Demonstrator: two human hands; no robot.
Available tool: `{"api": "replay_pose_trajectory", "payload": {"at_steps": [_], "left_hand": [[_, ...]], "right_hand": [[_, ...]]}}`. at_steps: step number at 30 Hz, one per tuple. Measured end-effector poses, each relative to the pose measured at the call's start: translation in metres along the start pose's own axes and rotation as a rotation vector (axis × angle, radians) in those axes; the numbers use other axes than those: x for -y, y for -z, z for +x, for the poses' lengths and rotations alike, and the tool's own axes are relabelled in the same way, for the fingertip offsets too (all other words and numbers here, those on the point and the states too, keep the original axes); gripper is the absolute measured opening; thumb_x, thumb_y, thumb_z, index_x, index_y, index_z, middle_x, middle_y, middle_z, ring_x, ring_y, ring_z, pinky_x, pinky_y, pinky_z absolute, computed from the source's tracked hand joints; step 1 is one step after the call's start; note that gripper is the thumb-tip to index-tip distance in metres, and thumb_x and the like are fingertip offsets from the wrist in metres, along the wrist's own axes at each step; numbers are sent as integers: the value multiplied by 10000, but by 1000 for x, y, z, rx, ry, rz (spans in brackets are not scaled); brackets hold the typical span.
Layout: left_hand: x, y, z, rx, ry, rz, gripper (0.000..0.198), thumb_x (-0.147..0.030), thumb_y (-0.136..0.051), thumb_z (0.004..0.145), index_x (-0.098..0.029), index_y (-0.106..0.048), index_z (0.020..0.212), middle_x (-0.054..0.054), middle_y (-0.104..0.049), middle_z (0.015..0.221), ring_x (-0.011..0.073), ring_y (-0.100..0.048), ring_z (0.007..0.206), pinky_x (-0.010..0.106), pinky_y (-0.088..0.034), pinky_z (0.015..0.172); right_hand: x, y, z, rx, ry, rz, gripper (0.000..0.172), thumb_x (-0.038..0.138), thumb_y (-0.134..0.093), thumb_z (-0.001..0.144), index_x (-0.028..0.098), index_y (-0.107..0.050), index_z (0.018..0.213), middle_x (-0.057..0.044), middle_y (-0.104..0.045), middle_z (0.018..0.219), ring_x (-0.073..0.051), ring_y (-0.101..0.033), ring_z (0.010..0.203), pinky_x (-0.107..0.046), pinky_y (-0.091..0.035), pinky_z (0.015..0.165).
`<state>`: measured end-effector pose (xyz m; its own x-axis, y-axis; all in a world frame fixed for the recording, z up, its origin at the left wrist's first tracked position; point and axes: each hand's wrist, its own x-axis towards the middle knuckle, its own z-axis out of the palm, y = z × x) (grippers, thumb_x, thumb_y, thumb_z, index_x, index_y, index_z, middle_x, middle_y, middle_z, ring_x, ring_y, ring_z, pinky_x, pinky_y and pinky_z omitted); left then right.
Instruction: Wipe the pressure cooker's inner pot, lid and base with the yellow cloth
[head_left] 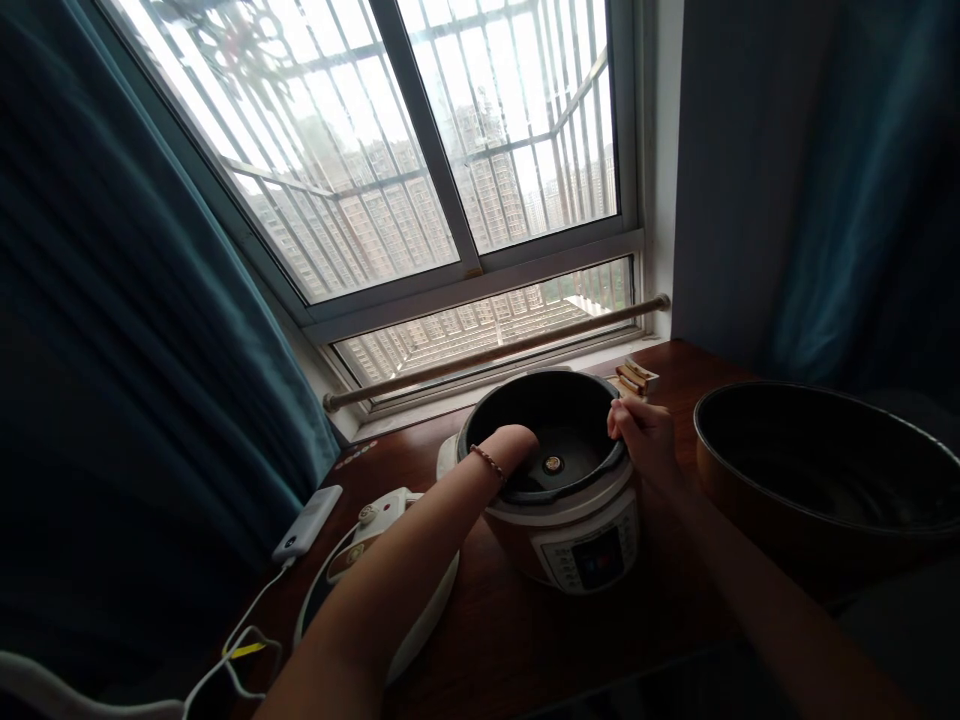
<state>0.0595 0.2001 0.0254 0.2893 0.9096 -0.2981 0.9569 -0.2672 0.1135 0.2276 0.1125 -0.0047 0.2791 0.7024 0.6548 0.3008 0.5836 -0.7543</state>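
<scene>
An electric pressure cooker stands lidless on the table, with a dark hollow inside and a control panel on its front. At the bottom of the hollow shows a small round metallic disc. My left hand reaches down over the near-left rim into the cooker; its fingers are hidden inside. At the right rim, my right hand is closed, with curled fingers against the edge. To the left, partly behind my left forearm, lies the cooker's round lid with a valve knob on top.
A large dark round pot stands on the right of the brown wooden table. A white device with a cable lies at the left, by the blue curtain. Behind the cooker are small brown items and a window rail.
</scene>
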Motion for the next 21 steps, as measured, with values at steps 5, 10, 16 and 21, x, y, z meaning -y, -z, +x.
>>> {"api": "replay_pose_trajectory", "payload": {"at_steps": [5, 10, 16, 21], "left_hand": [[-1, 14, -2, -165, 206, 194, 194, -130, -593, 708, -106, -701, 867, 222, -648, 971, 409, -553, 1015, 521, -433, 791], [8, 31, -14, -366, 196, 217, 281, -210, -503, 800, -115, -636, 1028, 197, -610, 1091, 312, -547, 1061, 389, -430, 848], [25, 30, -40, -349, 272, 169, 337, -352, -638, 664, -124, -671, 910, 173, -668, 926, 290, -632, 850, 333, -477, 682], [32, 24, -68, -345, 241, 139, 254, -288, -506, 716, -172, -694, 840, 140, -682, 880, 268, -630, 800, 318, -458, 646]], "right_hand": [[0, 1, 0, 2, 14, 4, 404, 326, -446, 862, 184, -472, 484, 18, -491, 467, -94, -455, 458, -236, -349, 510], [-1, 1, 1, 3, 24, -18, 399, 324, -441, 862, 183, -474, 490, 19, -491, 465, -93, -454, 454, -234, -349, 511], [-1, 0, 1, -5, 16, -31, 407, 348, -431, 863, 187, -484, 493, 21, -491, 452, -96, -457, 441, -234, -357, 507], [0, 1, 0, -4, 32, -37, 403, 338, -430, 863, 188, -476, 492, 22, -482, 455, -97, -452, 449, -235, -349, 508]]}}
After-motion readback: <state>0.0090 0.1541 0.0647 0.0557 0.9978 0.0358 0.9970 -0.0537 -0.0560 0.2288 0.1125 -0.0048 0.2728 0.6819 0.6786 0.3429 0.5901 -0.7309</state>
